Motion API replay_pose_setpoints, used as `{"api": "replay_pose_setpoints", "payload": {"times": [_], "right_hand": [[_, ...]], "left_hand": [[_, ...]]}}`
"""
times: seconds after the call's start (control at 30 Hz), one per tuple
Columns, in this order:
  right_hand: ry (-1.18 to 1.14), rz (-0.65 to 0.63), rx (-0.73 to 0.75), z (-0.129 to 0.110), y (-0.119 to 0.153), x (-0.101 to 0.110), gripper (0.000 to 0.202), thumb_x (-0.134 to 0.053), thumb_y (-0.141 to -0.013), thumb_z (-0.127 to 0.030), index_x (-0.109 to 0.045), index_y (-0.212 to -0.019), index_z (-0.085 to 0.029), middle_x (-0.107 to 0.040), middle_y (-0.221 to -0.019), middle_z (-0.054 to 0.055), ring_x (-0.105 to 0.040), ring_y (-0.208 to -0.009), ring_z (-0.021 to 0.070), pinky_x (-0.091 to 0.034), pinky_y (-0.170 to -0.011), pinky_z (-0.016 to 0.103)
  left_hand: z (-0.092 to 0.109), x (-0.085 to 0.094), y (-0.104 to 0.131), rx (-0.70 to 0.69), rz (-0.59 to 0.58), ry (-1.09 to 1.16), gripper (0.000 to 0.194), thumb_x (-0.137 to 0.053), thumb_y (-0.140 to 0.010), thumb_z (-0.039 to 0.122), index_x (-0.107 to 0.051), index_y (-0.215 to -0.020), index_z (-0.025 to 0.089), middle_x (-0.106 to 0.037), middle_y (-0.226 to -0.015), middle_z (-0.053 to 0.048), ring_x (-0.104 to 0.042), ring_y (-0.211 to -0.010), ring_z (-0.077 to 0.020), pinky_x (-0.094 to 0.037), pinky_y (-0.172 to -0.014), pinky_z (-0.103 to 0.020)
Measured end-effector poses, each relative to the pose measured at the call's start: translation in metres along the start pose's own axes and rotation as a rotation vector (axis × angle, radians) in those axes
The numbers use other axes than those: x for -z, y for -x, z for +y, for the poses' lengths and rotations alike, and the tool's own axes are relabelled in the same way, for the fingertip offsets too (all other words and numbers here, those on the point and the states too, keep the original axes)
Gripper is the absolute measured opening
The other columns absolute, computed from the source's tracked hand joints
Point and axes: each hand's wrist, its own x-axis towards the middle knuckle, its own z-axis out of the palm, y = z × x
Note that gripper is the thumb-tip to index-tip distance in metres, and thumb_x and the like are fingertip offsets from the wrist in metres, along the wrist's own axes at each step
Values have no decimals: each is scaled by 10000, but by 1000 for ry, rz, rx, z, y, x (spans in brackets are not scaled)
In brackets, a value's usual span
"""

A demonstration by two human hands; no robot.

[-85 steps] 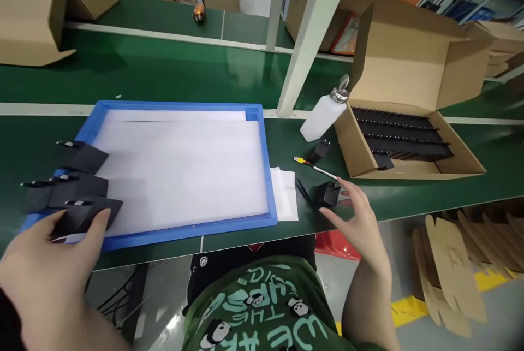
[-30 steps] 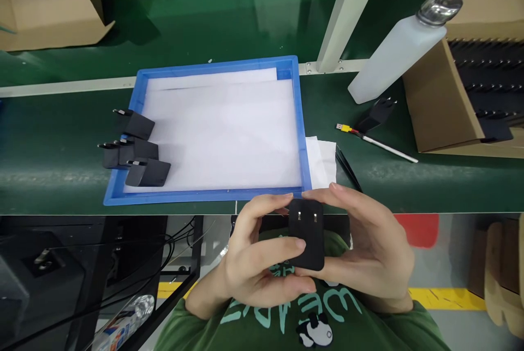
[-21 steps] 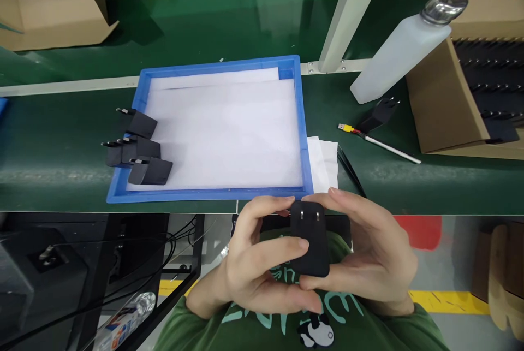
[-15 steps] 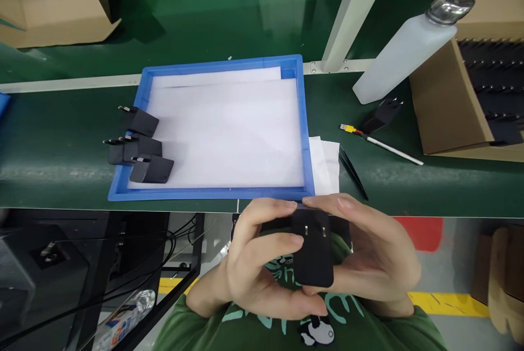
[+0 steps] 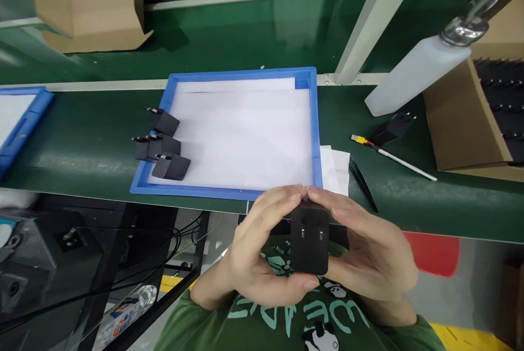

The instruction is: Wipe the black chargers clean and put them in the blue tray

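A black plug-in charger [image 5: 309, 247] is held between both hands below the bench's front edge, its two metal pins facing up toward me. My left hand [image 5: 266, 253] closes on it from the left, with fingertips at the far end and the thumb at the near end. From the other side my right hand [image 5: 368, 247] grips it, fingertips at its far end and thumb by its lower right edge. Several similar black chargers [image 5: 172, 167] sit at the left side of a blue tray [image 5: 317, 132] lined with white sheets [image 5: 241, 138].
Right of the tray lie black tweezers [image 5: 363, 183], a yellow-tipped USB lead [image 5: 403, 161], another charger [image 5: 393, 128], a white bottle [image 5: 417, 75] and a cardboard box [image 5: 466, 122] of chargers. An open carton [image 5: 98, 10] stands back left. Another blue tray [image 5: 24, 122] is far left.
The view has shifted, so bench items sit further right. My left fingers have moved from the charger's face to its far end, and the charger has turned slightly upright.
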Motion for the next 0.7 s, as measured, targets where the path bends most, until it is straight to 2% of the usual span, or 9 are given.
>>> {"api": "replay_pose_setpoints", "payload": {"times": [0.13,0.23,0.37,0.53,0.7], "right_hand": [[86,-33,74,-5,-17,1,811,-797,-825,-5,-507,-1540,-259,-533,-1577,34,-557,-1429,248,-568,-1162,398],[170,-32,137,-10,-28,1,819,-774,-822,26,-503,-1544,-248,-518,-1589,31,-555,-1431,251,-545,-1186,405],[253,-27,190,-16,-35,-3,869,-778,-798,48,-475,-1564,-230,-514,-1595,40,-558,-1429,271,-524,-1208,428],[255,39,158,-19,-34,-12,814,-758,-827,38,-504,-1539,-263,-543,-1564,45,-585,-1399,302,-562,-1162,492],[143,52,132,-8,-28,-17,760,-751,-853,11,-508,-1519,-263,-542,-1566,67,-527,-1447,288,-515,-1192,511]], "left_hand": [[5,4,-12,-28,57,24,761,-816,-861,356,-524,-1508,81,-640,-1448,-179,-616,-1368,-305,-530,-1188,-419],[8,7,-20,-17,95,36,730,-799,-871,371,-536,-1509,132,-645,-1457,-170,-630,-1358,-329,-547,-1170,-466],[11,7,-27,-37,145,58,715,-778,-886,416,-537,-1512,169,-644,-1464,-152,-645,-1341,-334,-574,-1142,-469],[14,9,-28,-82,150,40,727,-784,-889,406,-525,-1515,142,-629,-1474,-165,-628,-1359,-330,-560,-1159,-453],[15,13,-26,-130,154,-47,731,-818,-845,308,-551,-1492,96,-644,-1446,-165,-598,-1374,-314,-525,-1181,-442]]}}
